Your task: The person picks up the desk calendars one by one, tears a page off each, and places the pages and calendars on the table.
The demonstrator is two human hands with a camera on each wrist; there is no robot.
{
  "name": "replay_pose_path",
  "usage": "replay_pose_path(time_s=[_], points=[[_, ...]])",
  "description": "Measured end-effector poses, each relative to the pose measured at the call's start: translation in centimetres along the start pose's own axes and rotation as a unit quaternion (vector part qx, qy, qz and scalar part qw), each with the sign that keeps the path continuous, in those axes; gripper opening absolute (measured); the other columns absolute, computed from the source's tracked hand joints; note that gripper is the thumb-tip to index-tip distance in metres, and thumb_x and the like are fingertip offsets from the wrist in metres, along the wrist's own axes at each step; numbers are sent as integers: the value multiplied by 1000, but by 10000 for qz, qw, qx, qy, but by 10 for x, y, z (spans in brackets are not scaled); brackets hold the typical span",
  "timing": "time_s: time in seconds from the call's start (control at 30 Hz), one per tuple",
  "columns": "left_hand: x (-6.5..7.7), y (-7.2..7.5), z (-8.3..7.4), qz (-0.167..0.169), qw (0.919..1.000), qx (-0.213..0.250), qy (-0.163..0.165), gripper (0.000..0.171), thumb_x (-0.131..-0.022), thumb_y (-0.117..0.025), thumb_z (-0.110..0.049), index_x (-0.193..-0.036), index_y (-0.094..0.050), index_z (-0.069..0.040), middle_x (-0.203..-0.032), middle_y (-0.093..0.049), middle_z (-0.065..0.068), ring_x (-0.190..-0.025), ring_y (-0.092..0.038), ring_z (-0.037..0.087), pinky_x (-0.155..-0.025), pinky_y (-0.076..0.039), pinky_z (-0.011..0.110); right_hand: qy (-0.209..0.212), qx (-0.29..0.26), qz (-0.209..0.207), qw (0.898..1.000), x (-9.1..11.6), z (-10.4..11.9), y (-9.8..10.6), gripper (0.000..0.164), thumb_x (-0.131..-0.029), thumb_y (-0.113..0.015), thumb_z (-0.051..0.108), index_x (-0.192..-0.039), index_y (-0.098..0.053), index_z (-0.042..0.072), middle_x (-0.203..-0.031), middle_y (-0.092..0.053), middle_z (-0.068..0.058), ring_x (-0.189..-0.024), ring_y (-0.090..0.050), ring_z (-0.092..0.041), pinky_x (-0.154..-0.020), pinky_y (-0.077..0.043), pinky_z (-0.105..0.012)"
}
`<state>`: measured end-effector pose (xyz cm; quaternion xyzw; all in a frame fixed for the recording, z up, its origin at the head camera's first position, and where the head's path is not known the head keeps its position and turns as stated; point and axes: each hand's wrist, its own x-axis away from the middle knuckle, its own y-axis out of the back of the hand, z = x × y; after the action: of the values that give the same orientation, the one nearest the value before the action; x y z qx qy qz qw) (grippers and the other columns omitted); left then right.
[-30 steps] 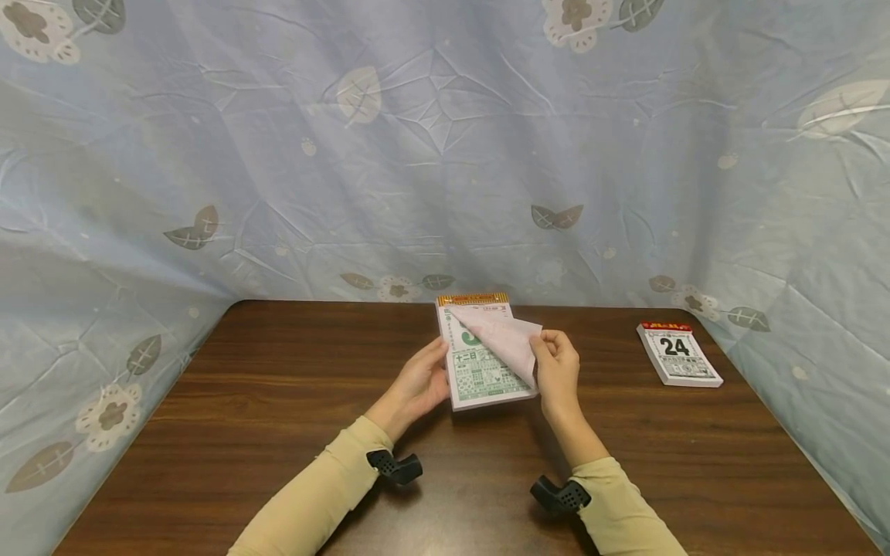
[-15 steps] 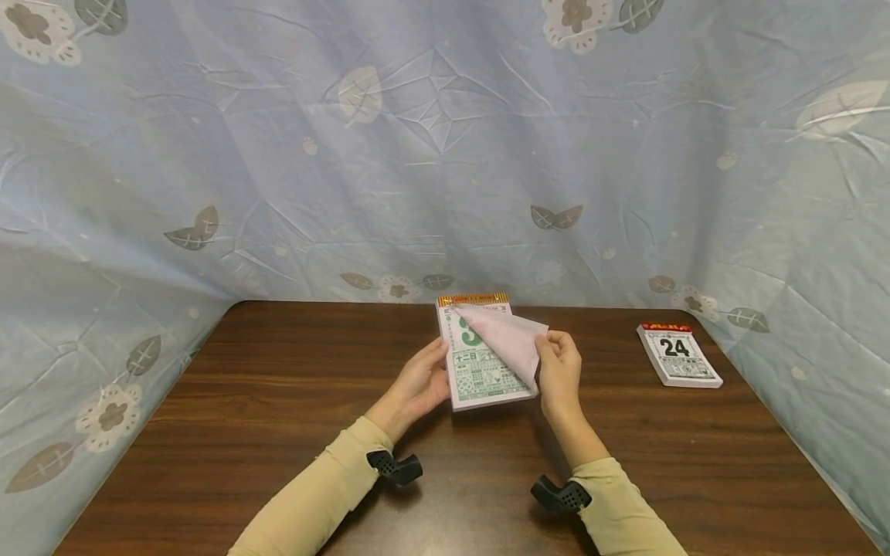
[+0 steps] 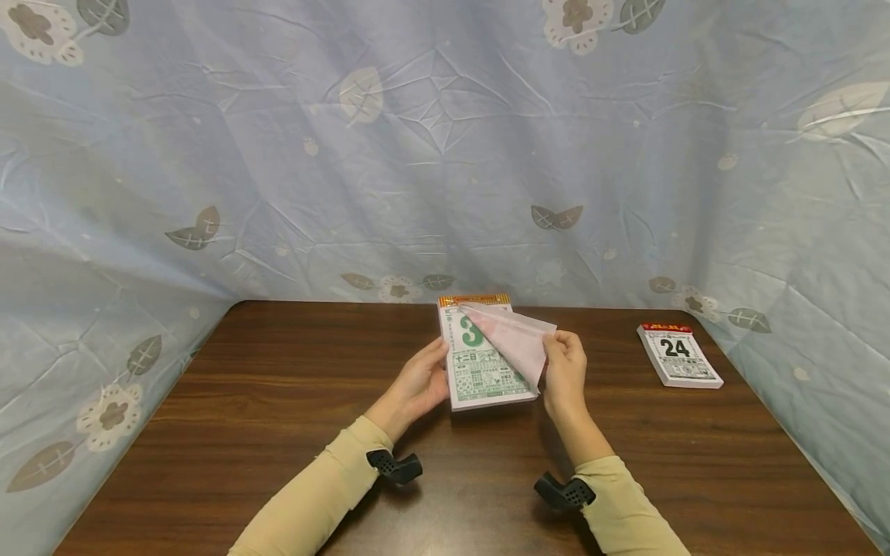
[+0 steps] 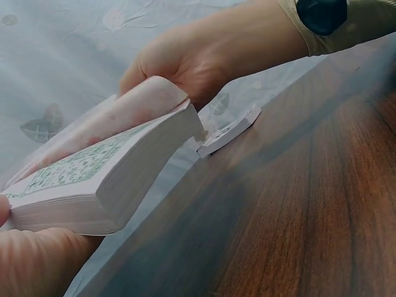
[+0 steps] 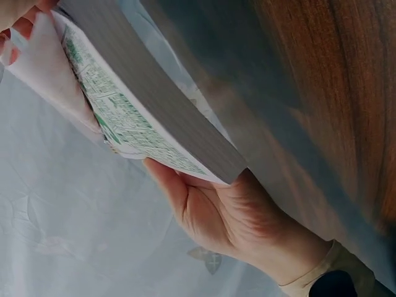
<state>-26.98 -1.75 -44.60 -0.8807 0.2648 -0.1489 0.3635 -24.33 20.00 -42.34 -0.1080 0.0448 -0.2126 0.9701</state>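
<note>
A thick tear-off calendar (image 3: 480,378) with an orange-gold top band is held up above the table. My left hand (image 3: 422,382) grips its left edge, the thumb on the front, as the right wrist view shows of the calendar block (image 5: 167,105). Between thumb and fingers my right hand (image 3: 565,371) pinches the top sheet (image 3: 518,340), which is folded back diagonally to the right. Its pale pink underside faces up. A green 3 shows on the page below. The sheet's upper left end still meets the calendar near the band.
A smaller calendar (image 3: 680,357) with a red top and a black 24 lies at the right of the brown wooden table (image 3: 292,386). Behind the table hangs a pale blue curtain (image 3: 445,154) with leaf and flower prints.
My right hand has moved slightly right, drawing the sheet's corner along, so more of the green 3 is uncovered. My left hand and the calendar have hardly moved.
</note>
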Motion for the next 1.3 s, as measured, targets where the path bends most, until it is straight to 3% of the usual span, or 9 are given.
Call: replay_pose_path(time_s=[0.13, 0.47, 0.57, 0.8, 1.07, 1.3], points=[[1, -2, -1, 48, 10000, -67, 42, 51, -108, -23, -21, -157, -11, -17, -161, -17, 19, -147, -18, 41, -117, -15, 64, -160, -209, 10, 9997, -2, -1, 1, 8, -101, -47, 11, -102, -46, 3, -82, -52, 5, -75, -54, -6, -64, -49, -18], [-2, -1, 0, 45, 10000, 38, 43, 50, -108, -21, -20, -157, -11, -17, -162, -16, 19, -147, -17, 40, -117, -15, 63, -301, -471, 31, 9984, -2, 0, 1, 5, -102, -44, 11, -103, -44, 6, -91, -54, 2, -80, -57, -6, -68, -51, -19], [-2, -1, 1, -16, 9999, 134, 42, 50, -108, -22, -20, -157, -12, -18, -162, -17, 19, -147, -18, 39, -117, -14, 63, -399, -554, -81, 9976, -4, 1, 2, 5, -102, -42, 12, -102, -43, 7, -94, -48, 0, -73, -53, -4, -62, -49, -16], [-2, 0, 1, -140, 9994, 327, -5, 49, -108, -24, -21, -156, -17, -19, -162, -19, 16, -148, -20, 37, -118, -15, 63, -501, -1076, -206, 9927, -7, 7, 3, 4, -103, -36, 15, -100, -37, 12, -108, -37, -3, -89, -47, -9, -68, -49, -17], [0, 1, -2, -71, 9997, 212, -72, 49, -108, -24, -22, -157, -16, -19, -162, -18, 15, -147, -21, 37, -117, -17, 63, -399, -837, -364, 9950, -8, 8, 5, 3, -102, -41, 14, -101, -40, 11, -81, -41, 3, -48, -36, 1, -38, -30, -13], [-1, -1, -1, -96, 9998, 197, -44, 49, -108, -23, -22, -157, -16, -19, -160, -23, 16, -146, -25, 36, -117, -18, 62, -452, -929, -500, 9934, -13, 12, 13, 5, -103, -40, 18, -100, -41, 14, -93, -48, -1, -62, -54, -3, -49, -46, -14]])
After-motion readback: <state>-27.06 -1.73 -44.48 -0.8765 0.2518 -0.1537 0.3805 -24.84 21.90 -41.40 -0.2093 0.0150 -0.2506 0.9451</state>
